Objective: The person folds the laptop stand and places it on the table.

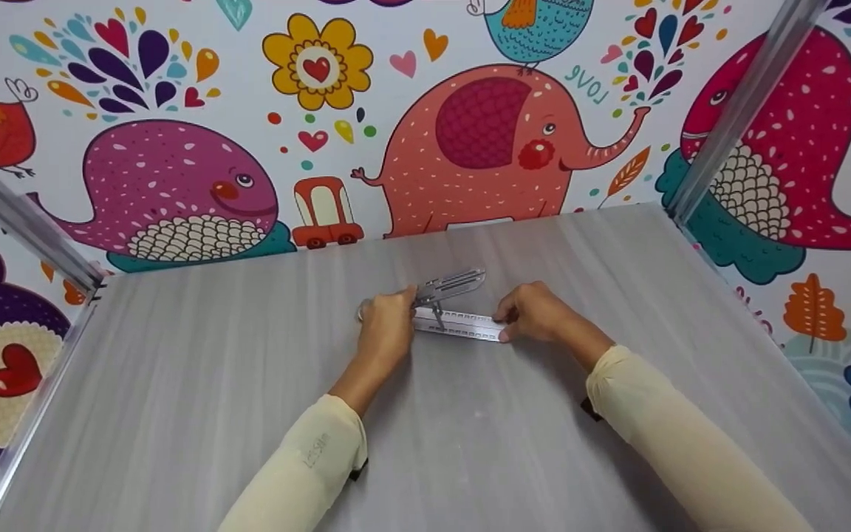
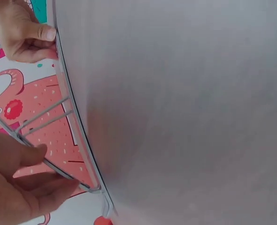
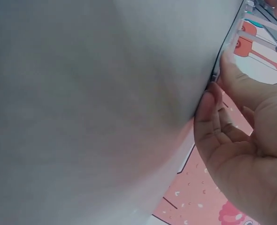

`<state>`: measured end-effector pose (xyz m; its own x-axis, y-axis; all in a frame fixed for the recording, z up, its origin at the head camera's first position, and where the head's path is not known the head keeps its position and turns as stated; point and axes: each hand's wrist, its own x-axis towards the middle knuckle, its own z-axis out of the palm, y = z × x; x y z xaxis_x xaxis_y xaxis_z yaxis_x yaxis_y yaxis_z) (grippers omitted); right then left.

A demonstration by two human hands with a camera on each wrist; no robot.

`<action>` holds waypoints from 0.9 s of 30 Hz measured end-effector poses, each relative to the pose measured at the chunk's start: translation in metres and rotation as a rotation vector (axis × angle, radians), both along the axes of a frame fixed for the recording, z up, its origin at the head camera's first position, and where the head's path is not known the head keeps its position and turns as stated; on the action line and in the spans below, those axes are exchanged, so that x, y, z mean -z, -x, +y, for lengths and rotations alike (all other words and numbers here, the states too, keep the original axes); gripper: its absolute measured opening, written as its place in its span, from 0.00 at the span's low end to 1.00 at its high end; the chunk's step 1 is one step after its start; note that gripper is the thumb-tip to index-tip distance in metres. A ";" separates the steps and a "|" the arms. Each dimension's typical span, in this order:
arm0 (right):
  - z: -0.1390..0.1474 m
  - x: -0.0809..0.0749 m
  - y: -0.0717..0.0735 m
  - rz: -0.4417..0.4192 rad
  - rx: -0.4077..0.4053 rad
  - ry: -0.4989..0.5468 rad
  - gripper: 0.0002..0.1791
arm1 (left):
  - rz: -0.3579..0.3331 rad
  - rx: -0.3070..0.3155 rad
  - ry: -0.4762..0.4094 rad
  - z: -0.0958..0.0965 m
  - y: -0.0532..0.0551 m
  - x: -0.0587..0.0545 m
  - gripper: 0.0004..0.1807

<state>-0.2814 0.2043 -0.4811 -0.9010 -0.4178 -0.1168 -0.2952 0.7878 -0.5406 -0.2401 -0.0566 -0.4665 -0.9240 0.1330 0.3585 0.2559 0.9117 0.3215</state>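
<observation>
A silver folding metal stand lies partly raised at the middle of the table. Its flat base [image 1: 466, 325] has rows of small slots, and a slotted upper plate [image 1: 459, 282] tilts up from the hinged left end. Between the two parts runs a thin wire support [image 2: 47, 115], seen in the left wrist view. My left hand [image 1: 387, 325] grips the upper plate near the hinge, thumb on one side and fingers on the other. At the base's right end, my right hand [image 1: 536, 314] pinches the edge between thumb and fingers, also seen in the right wrist view.
The grey wood-grain table [image 1: 211, 384] stretches around the stand. Behind it stands a wall [image 1: 403, 96] printed with cartoon animals. Metal posts [image 1: 736, 118] rise at the back corners, and a metal rail [image 1: 34, 414] follows the left edge.
</observation>
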 end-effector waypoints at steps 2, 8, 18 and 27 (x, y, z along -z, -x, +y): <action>0.000 -0.002 -0.001 0.019 -0.022 -0.009 0.16 | 0.003 0.008 -0.025 0.002 0.001 -0.001 0.14; -0.006 -0.009 -0.010 0.081 -0.134 -0.056 0.13 | 0.012 0.048 -0.117 -0.001 0.006 -0.002 0.19; -0.024 -0.010 -0.030 0.117 -0.175 -0.092 0.14 | -0.208 0.128 -0.211 -0.014 0.021 -0.009 0.25; -0.041 -0.010 -0.049 0.082 -0.108 -0.156 0.19 | -0.303 0.215 -0.209 -0.018 0.035 -0.010 0.31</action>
<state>-0.2328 0.1634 -0.4711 -0.8612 -0.4949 -0.1156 -0.4205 0.8217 -0.3847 -0.2751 -0.0743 -0.4564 -0.9509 0.2873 0.1151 0.2987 0.7548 0.5840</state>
